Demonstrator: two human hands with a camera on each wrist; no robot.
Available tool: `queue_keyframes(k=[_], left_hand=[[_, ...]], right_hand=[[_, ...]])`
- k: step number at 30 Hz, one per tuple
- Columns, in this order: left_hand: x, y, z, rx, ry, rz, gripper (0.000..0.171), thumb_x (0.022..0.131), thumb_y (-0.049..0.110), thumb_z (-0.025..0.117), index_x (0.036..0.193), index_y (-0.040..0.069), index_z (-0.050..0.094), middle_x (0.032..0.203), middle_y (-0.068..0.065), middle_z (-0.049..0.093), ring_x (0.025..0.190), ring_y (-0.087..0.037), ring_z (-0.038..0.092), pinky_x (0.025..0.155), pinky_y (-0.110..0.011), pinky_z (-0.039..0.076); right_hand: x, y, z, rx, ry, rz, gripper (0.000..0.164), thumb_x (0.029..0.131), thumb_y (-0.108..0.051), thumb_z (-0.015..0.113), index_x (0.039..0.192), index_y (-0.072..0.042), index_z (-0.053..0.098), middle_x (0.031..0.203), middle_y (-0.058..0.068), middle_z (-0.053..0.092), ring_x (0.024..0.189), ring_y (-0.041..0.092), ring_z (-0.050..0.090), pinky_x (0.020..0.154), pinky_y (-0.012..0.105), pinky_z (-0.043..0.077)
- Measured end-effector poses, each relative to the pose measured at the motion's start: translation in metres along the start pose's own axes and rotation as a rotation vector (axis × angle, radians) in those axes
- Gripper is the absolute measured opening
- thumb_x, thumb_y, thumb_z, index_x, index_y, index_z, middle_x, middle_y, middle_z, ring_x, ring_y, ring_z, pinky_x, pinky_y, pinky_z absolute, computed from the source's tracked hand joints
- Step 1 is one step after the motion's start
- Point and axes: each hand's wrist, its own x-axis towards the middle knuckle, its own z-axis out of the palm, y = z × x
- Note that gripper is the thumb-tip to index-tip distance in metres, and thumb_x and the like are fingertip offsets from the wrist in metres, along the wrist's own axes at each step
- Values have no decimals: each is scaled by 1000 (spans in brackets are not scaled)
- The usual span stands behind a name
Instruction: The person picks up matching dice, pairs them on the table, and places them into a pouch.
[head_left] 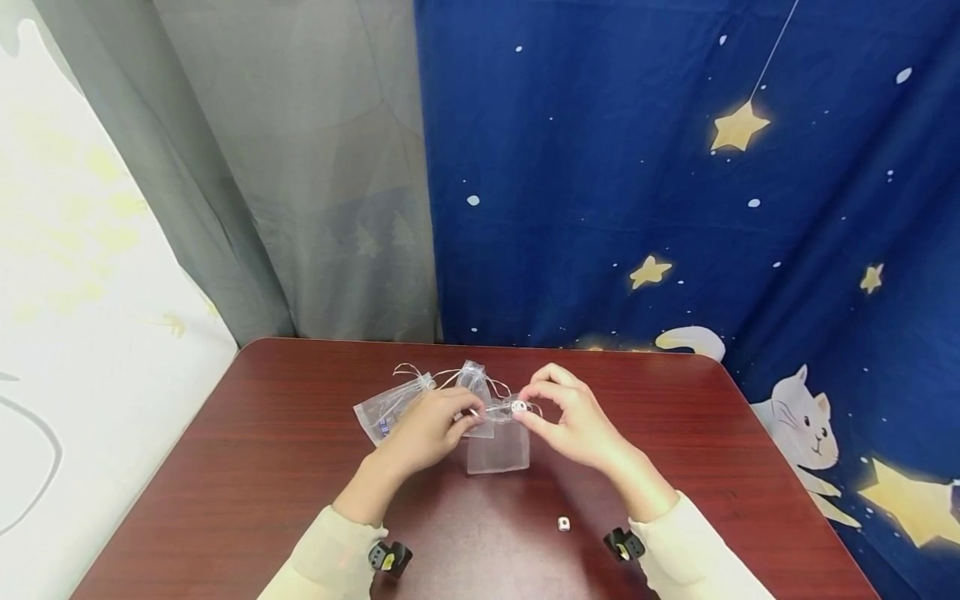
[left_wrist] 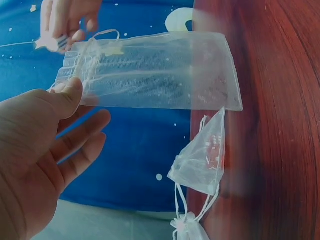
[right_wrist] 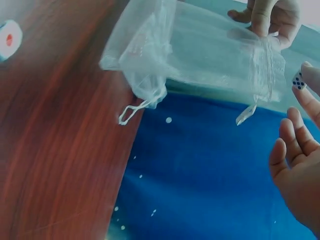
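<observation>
My left hand (head_left: 433,427) pinches a sheer white organza drawstring bag (head_left: 498,452) at its mouth, between thumb and fingers. In the left wrist view the bag (left_wrist: 160,75) stretches out flat and see-through, its gathered top by the thumb. My right hand (head_left: 576,417) pinches a small white die (right_wrist: 298,81) between thumb and forefinger, close beside the bag's mouth. Dark pips show on the die's faces in the right wrist view. The other right fingers are loosely bent.
Two more organza bags lie behind and left of my left hand: one bag (head_left: 371,410) has blue-marked pieces inside, the other bag (head_left: 472,375) stands nearer the middle. A white die (head_left: 564,524) with a red pip rests on the brown table (head_left: 712,467). Curtains hang behind.
</observation>
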Motion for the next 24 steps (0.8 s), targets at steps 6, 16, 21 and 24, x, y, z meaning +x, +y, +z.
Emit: queue_keyframes(k=[6,16,21,24], left_hand=[[1,3,1,-27,13,62,17,87,-3,73,95,12,72,90,4,69,82,-8,62,76,-28,55],[2,4,-1,-75,23,88,19,86,-7,71,90,12,70,87,5,68,79,-8,60,73,-28,54],[1,3,-2,-70,22,87,18,87,-6,71,92,12,70,89,4,69,79,-8,61,74,-28,54],[0,1,-1,-70,32,89,19,87,-6,71,91,12,70,89,4,69,80,-8,61,74,-28,54]], right_hand=[[11,-6,7,-8,-28,-9,10,86,-20,82,93,-19,75,92,-3,62,78,11,54,61,31,47],[6,-5,8,20,-53,4,15,85,-18,83,97,-14,75,95,-6,63,79,14,60,66,30,51],[-4,1,4,27,-21,4,18,84,-13,83,100,-11,74,96,-5,65,89,16,64,80,33,55],[-14,7,1,17,-8,30,22,83,-11,83,102,-12,73,95,-5,66,87,15,62,76,32,54]])
